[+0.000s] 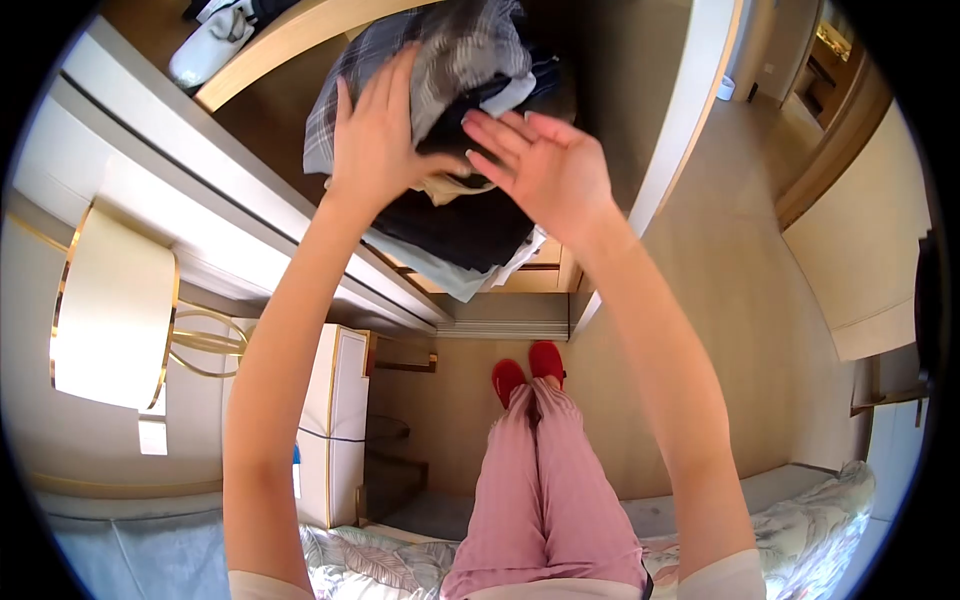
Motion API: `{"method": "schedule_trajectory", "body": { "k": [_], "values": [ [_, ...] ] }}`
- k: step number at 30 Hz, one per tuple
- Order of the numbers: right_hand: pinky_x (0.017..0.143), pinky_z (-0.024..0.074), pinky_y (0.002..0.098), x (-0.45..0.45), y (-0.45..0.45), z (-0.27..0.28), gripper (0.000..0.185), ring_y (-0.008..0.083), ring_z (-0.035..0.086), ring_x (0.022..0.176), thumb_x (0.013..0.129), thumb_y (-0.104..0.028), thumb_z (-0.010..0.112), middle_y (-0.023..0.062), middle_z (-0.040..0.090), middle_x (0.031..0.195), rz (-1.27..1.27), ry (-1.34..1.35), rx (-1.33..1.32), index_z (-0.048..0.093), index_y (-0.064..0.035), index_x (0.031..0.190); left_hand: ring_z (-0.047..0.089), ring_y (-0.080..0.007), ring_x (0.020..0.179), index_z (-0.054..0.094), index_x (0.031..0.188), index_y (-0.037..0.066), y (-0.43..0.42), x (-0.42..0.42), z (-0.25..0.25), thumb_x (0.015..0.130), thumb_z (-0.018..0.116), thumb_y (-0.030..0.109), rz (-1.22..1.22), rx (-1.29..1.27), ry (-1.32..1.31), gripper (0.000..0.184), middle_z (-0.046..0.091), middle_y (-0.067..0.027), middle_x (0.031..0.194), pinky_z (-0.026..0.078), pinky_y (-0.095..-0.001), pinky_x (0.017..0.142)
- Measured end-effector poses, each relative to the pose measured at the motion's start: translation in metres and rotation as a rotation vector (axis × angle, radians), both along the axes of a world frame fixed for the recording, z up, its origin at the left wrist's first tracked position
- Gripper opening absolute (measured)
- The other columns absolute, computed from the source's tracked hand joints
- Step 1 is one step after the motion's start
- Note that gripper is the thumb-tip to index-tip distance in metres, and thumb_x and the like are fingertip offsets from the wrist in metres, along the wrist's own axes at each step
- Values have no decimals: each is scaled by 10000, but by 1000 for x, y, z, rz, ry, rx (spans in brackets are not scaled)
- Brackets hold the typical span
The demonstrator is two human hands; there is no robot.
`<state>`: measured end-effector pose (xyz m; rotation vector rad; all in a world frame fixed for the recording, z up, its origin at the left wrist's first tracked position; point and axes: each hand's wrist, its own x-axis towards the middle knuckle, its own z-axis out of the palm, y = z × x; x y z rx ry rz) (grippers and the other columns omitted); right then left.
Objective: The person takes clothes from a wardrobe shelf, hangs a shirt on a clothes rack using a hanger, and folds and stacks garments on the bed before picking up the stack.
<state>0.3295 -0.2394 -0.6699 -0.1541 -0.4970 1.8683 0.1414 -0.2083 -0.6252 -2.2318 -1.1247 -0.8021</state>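
A heap of clothes sits in the wardrobe compartment in front of me. At its top is a grey plaid garment [450, 50]; lower down are a black garment [460, 235], a strip of beige cloth and a pale blue garment [440, 265]. My left hand [380, 145] is over the plaid garment's left side, fingers spread, and seems to touch it. To the right, my right hand [550, 165] is held palm partly up with its fingers apart, near the dark clothes. Nothing is held in either hand.
A curved wooden shelf edge [270, 65] runs above the heap, with a white item [210, 45] on it. White wardrobe panel [690, 100] stands right. A lamp [115, 305] and white cabinet [345, 420] are left. Patterned bedding [800, 520] lies near my legs.
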Motion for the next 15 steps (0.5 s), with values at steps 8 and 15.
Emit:
{"method": "schedule_trajectory", "body": {
  "k": [8, 15],
  "values": [
    [1037, 369, 419, 29, -24, -10, 503, 287, 417, 1252, 909, -138, 386, 254, 391, 1353, -163, -728, 130, 273, 72, 1352, 627, -323, 898, 484, 1244, 28, 49, -13, 2, 515, 834, 353, 48, -75, -3, 872, 645, -194, 918, 363, -478, 1016],
    [1029, 401, 372, 13, -18, -47, 433, 279, 426, 1226, 866, -28, 434, 203, 446, 1264, -357, -580, -226, 336, 107, 1265, 615, -408, 837, 535, 1135, -42, 70, -34, 25, 602, 778, 451, 76, -236, 3, 766, 639, -250, 838, 501, -426, 790]
  ]
}}
